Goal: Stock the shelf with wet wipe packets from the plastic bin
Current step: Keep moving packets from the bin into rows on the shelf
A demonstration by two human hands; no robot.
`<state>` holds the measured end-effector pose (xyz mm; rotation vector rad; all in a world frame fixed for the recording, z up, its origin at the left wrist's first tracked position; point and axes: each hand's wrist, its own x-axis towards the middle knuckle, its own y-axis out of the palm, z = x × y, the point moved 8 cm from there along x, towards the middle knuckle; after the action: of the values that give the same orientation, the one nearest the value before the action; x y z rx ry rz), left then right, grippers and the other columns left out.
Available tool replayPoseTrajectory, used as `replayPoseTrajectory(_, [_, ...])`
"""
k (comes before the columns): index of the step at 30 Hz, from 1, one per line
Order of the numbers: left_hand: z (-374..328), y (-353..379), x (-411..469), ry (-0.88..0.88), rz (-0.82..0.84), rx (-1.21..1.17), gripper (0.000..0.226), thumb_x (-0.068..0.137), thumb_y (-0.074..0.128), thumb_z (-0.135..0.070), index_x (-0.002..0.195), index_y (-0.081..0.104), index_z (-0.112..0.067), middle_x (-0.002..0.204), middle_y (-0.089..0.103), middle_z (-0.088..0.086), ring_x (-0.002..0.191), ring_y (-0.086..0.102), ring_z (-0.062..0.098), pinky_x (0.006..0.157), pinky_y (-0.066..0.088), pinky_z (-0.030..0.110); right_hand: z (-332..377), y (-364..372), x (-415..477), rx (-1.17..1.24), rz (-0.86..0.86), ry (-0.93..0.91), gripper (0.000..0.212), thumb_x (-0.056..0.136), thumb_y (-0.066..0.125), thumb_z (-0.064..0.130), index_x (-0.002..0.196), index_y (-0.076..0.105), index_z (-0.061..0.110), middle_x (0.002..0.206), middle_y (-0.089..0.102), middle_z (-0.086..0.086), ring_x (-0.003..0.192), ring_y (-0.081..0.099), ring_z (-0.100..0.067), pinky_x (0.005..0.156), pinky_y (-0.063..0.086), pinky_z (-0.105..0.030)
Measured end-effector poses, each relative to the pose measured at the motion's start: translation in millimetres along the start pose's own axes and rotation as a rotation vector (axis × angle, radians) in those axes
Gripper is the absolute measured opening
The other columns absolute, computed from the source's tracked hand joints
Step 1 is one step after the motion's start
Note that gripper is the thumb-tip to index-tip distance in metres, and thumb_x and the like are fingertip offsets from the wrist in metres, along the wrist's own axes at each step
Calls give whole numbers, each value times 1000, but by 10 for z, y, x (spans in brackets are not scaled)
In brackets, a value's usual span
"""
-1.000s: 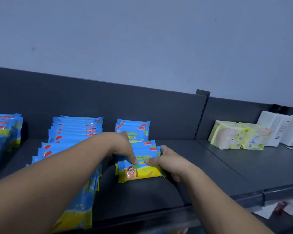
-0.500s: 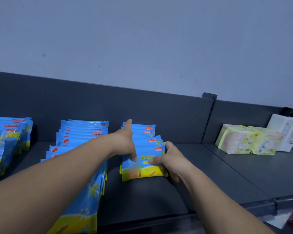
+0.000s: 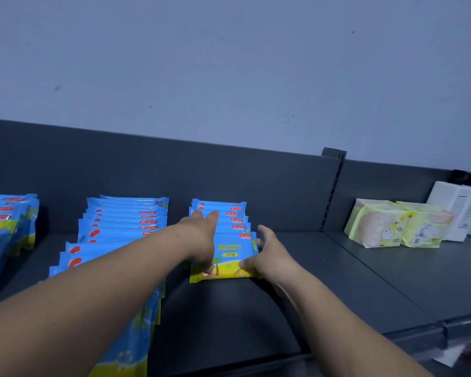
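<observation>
One packet [image 3: 230, 253], fingers [image 3: 263, 232] on either side.

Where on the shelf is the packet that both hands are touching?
In the head view, the front packet stands on the shelf heading the shortest blue row, between the left hand and right hand, right of the long middle row.

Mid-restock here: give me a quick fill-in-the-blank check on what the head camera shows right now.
1. The shelf shows ___ rows of blue packets.
2. The left hand and right hand both touch the front packet of the ___ row.
3. The pale green packs lie to the ___ of those rows.
Missing words: three; rightmost; right.
</observation>
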<state>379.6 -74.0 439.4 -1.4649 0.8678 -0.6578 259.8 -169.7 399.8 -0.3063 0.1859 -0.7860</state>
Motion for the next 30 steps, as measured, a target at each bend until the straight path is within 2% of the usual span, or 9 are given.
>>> replayPoseTrajectory(2, [3,14,11,2,-9,23,124,69,82,-35,152,-9,-22,153,18,8,134,33,31,105,41,41,10,1,-10,-7,-1,2,103,75,68,-12,153,9,20,135,53,3,110,60,-15,76,52,-21])
replayPoseTrajectory(7, [-20,23,2,3,-24,77,123,69,82,-40,152,-7,-20,154,16,8,141,20,31,112,33,43,-1,-14,-29,-22,-9,4,103,76,69,-11,153,10,21,135,52,2,110,60,-16,83,53,-26])
replayPoseTrajectory(12, [-100,18,-63,21,-87,152,120,70,79,-43,152,-5,-21,156,14,9,144,16,29,115,25,42,-20,-67,-61,-30,-28,1,100,77,70,-7,153,11,21,122,53,5,98,60,-8,77,53,-24])
replayPoseTrajectory(13, [-117,19,-72,25,-104,169,118,70,78,-44,152,-4,-22,155,16,9,144,16,29,115,25,42,-16,-93,-88,-48,-42,-5,100,77,71,-5,153,12,21,127,50,4,100,58,-7,78,51,-23])
replayPoseTrajectory(16, [-204,-7,-120,45,-157,173,115,69,75,-46,152,0,-22,153,18,9,143,17,29,115,24,41,8,-211,-244,-110,-85,-35,98,78,73,1,153,13,22,150,36,-2,127,44,-12,85,42,-21])
replayPoseTrajectory(18, [-322,-45,-188,82,-186,138,113,70,74,-50,152,2,-22,154,19,9,143,19,28,115,23,39,31,-316,-386,-163,-108,-72,95,79,74,5,153,15,20,154,32,-4,137,37,-13,89,36,-18])
replayPoseTrajectory(21, [-574,-93,-332,166,-227,75,108,72,72,-52,152,7,-21,155,20,7,143,20,26,114,24,37,64,-559,-646,-350,-197,-147,84,84,71,17,151,21,21,154,31,-1,138,35,-13,99,32,-18])
replayPoseTrajectory(25, [-980,-94,-560,276,-302,39,108,69,74,-56,151,15,-18,149,30,6,140,25,25,113,27,36,45,-935,-1051,-690,-302,-225,74,89,65,30,150,25,17,155,28,0,141,28,-17,113,25,-28])
replayPoseTrajectory(30, [-1607,41,-928,393,-352,71,105,72,70,-59,152,16,-17,155,25,7,145,16,26,117,20,36,-194,-1418,-1655,-925,-382,-221,70,90,61,34,148,27,13,152,32,-4,141,28,-21,116,21,-31])
